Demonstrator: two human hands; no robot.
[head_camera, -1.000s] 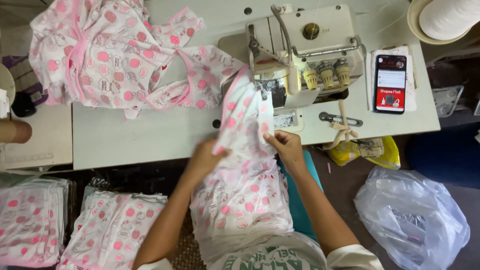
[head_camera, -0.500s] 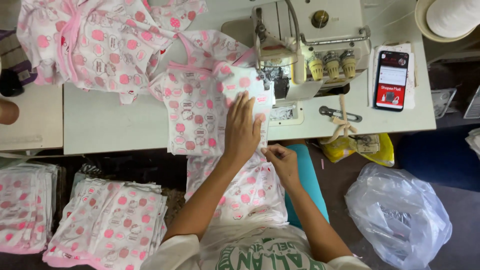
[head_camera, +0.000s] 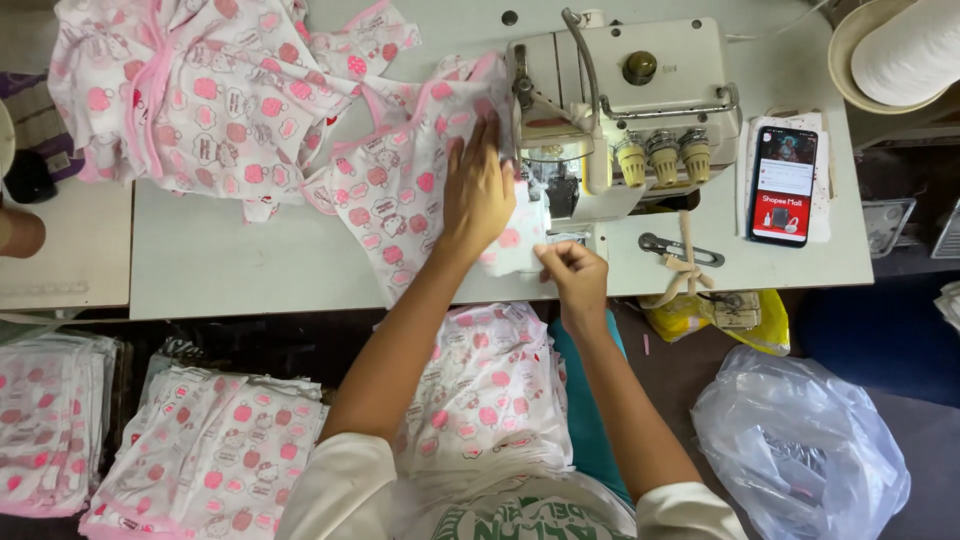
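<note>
My left hand (head_camera: 478, 190) lies flat on a pink-dotted white fabric piece (head_camera: 395, 190), pressing it onto the white table next to the presser foot of the cream sewing machine (head_camera: 620, 110). My right hand (head_camera: 572, 275) pinches the near edge of the same fabric just in front of the machine's needle area. More of this printed cloth lies across my lap (head_camera: 490, 385), below the table edge.
A heap of sewn pink garments (head_camera: 200, 90) covers the table's far left. A phone (head_camera: 783, 183) lies right of the machine, and scissors (head_camera: 680, 250) near the front edge. Stacks of cut pieces (head_camera: 210, 450) sit at the lower left, a clear plastic bag (head_camera: 800, 450) at the lower right, a thread cone (head_camera: 910, 50) at the top right.
The fabric piece was lifted from my lap onto the table and slid right to the machine. My left hand moved up and now flattens it there; my right hand rose to its edge.
</note>
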